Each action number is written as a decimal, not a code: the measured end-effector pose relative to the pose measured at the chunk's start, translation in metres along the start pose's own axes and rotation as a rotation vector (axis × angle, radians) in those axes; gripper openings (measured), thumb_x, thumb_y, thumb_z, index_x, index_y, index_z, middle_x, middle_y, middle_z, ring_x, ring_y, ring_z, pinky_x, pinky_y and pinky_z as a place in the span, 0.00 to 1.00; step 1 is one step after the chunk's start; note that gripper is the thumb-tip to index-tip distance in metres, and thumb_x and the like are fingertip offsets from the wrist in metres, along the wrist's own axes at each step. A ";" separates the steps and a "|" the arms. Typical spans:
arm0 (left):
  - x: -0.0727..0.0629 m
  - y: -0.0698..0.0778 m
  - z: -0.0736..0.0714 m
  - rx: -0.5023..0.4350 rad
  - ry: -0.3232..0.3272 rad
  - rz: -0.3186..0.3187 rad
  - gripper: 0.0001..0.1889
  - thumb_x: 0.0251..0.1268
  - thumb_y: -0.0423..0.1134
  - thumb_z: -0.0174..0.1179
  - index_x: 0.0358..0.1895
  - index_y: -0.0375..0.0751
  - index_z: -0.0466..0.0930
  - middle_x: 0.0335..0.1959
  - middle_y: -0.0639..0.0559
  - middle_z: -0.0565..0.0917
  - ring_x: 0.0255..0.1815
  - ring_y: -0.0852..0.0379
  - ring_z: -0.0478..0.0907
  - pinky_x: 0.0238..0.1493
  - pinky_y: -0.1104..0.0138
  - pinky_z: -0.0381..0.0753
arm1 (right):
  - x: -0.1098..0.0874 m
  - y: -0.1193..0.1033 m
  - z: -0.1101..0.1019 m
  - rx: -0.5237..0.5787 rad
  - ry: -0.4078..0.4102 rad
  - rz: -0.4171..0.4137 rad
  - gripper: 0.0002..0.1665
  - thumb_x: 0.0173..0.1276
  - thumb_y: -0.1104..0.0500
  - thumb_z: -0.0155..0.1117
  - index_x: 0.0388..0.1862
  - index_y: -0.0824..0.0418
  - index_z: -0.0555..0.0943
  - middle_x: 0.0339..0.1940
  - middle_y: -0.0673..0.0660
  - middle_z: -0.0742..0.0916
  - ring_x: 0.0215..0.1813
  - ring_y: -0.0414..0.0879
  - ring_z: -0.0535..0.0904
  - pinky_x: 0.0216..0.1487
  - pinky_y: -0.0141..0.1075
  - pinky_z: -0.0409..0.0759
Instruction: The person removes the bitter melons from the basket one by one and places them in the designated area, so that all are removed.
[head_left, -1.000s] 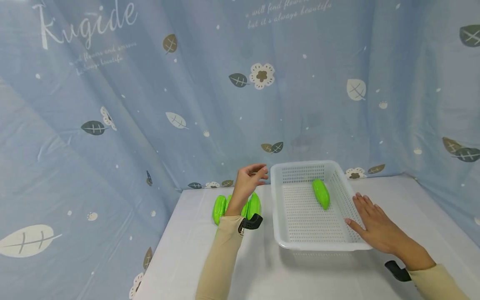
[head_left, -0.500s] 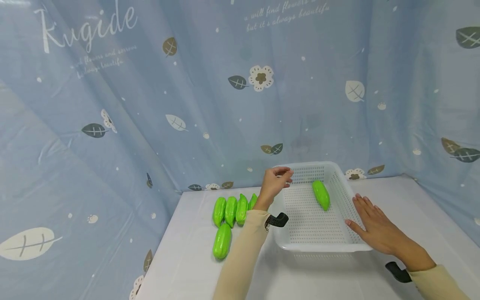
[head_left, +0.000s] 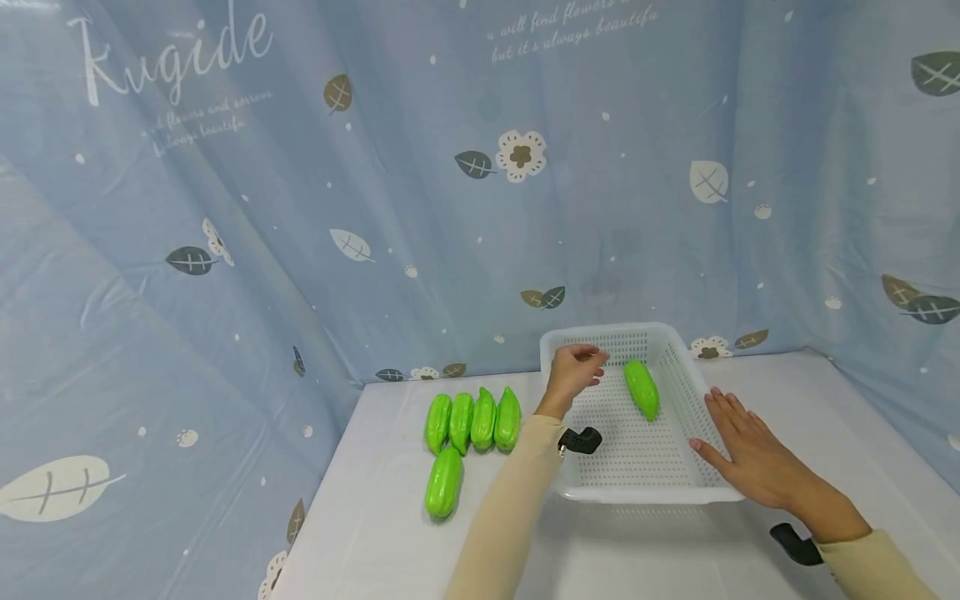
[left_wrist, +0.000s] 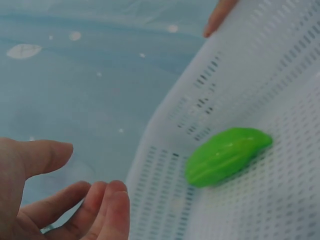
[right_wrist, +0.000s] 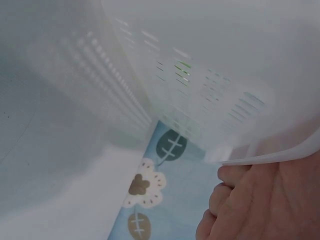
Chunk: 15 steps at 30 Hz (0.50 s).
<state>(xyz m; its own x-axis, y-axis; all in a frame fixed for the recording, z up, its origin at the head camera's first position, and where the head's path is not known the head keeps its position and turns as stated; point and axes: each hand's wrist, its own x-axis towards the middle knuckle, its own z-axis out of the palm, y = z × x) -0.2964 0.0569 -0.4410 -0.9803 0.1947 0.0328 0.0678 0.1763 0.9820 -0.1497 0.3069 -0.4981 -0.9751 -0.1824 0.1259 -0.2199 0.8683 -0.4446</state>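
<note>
My left hand (head_left: 576, 373) is over the left part of a white perforated plastic basket (head_left: 630, 495), holding nothing. The left wrist view shows its thumb (left_wrist: 47, 156) apart from the loosely bent fingers. One glossy green ribbed vegetable (head_left: 642, 390), tapered at one end, lies on the basket floor toward the back right, a little to the right of that hand. My right hand (head_left: 757, 454) rests on the basket's right rim with straight fingers, thumb toward the inside. Seen from the right wrist, these fingers (right_wrist: 260, 200) lie along the rim (right_wrist: 280, 156).
Left of the basket, several similar green vegetables (head_left: 483, 419) stand side by side in a row. Another one (head_left: 444, 482) lies in front of that row. A white cloth (head_left: 360, 533) covers the table, and a blue patterned curtain (head_left: 420, 183) hangs behind and at the left.
My left hand has moved right, from above the row of vegetables to over the basket, uncovering the row. The right hand and the basket stay put.
</note>
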 end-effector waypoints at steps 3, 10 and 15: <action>0.001 -0.004 0.006 0.000 0.020 -0.022 0.14 0.70 0.41 0.67 0.52 0.34 0.86 0.44 0.41 0.91 0.41 0.43 0.89 0.40 0.63 0.91 | 0.000 0.000 0.000 -0.001 0.000 -0.001 0.53 0.82 0.40 0.50 0.84 0.73 0.41 0.85 0.76 0.49 0.85 0.74 0.40 0.84 0.60 0.22; 0.001 -0.015 0.020 0.027 0.040 -0.061 0.13 0.68 0.40 0.69 0.49 0.34 0.87 0.41 0.41 0.91 0.35 0.50 0.88 0.40 0.61 0.91 | 0.001 0.001 0.000 0.006 -0.002 0.001 0.53 0.81 0.40 0.51 0.84 0.73 0.41 0.85 0.76 0.48 0.85 0.75 0.40 0.83 0.66 0.29; 0.001 -0.020 0.028 0.054 0.045 -0.103 0.13 0.68 0.39 0.69 0.49 0.34 0.87 0.41 0.41 0.91 0.35 0.50 0.88 0.40 0.61 0.91 | 0.001 0.001 0.000 0.016 -0.006 -0.003 0.53 0.82 0.39 0.50 0.84 0.73 0.41 0.85 0.76 0.48 0.85 0.74 0.39 0.83 0.66 0.29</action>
<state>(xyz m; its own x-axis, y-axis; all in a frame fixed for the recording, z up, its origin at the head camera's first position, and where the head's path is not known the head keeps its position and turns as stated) -0.2932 0.0810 -0.4656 -0.9898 0.1299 -0.0580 -0.0246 0.2453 0.9691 -0.1505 0.3080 -0.4986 -0.9746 -0.1874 0.1223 -0.2229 0.8605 -0.4581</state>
